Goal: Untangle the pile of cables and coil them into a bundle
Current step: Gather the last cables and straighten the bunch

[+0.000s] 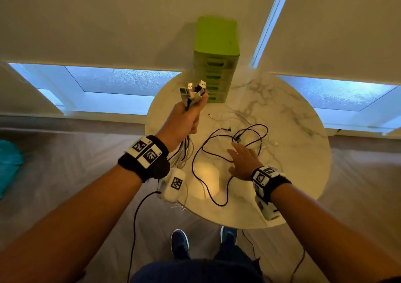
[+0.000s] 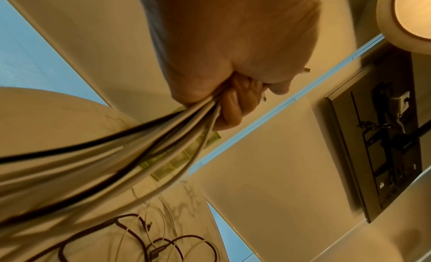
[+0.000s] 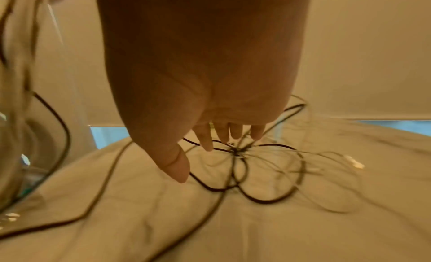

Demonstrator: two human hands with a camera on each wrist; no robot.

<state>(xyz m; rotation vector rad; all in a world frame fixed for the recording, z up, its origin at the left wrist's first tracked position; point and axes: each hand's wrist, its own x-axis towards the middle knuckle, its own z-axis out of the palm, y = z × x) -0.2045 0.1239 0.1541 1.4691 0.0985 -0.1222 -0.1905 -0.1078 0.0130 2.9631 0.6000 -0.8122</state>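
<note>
Roughly half the work appears done, judging by how the cables lie. A gathered bunch of cable ends (image 1: 193, 93), white and black with their USB plugs sticking up, is clenched in the left hand (image 1: 184, 117), which is raised above the far left edge of the round marble table (image 1: 303, 130). From the underside of that fist the strands (image 2: 116, 155) are seen fanning down toward the table, so the plug ends have been collected but the lengths have not been coiled.

On the table a loose tangle (image 1: 243, 139) of black and thin white cable is left spread in overlapping loops, with one black loop trailing toward the near edge. The right hand (image 1: 243, 159) is held flat and released just above this tangle, fingers (image 3: 207, 137) straight and pointing at the crossing of the loops; nothing is grasped by it, and whether the fingertips touch the cable cannot be told.

A green drawer tower (image 1: 214, 61) stands at the far side of the table, well apart from the loops.

What remains, it is judged: the crossings must be freed, the free ends drawn out, and the whole length wound into one bundle.
</note>
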